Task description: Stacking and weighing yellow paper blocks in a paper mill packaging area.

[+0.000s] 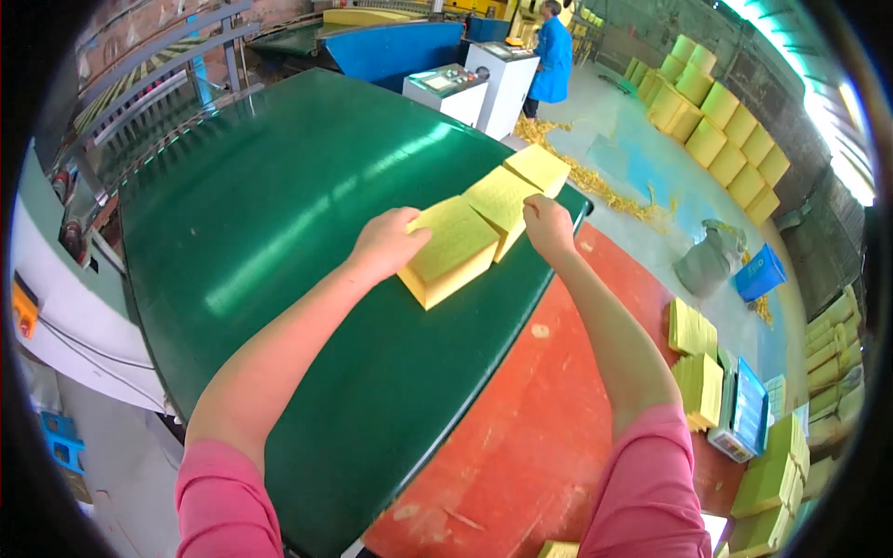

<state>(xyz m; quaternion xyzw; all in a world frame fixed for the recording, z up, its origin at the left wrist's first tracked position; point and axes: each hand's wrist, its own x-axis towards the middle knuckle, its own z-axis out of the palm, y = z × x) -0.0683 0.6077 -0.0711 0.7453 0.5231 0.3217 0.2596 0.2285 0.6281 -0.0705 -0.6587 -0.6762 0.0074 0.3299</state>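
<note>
At nine o'clock a white machine side (79,307) runs down the frame's left edge, and beside it the wide green table (270,214) fills the middle. The left hand (386,244), just left of centre, lies with fingers bent over the near-left corner of the nearest yellow stack (453,251); whether it grips or only presses I cannot tell. That stack sits on the table near its right edge, and two more yellow stacks (516,186) run on from it toward one o'clock, each touching the next. The right hand (547,226) rests at the seam between the first and second stack, fingers curled down against the paper, grip not clear. Below the table's edge, red floor (539,418) spreads toward five o'clock. At twelve o'clock a person in a blue coat (553,58) stands by a white control cabinet (498,79). At two o'clock yellow blocks (721,116) line the wall; at four o'clock more yellow bundles (698,358) lie on the floor
</note>
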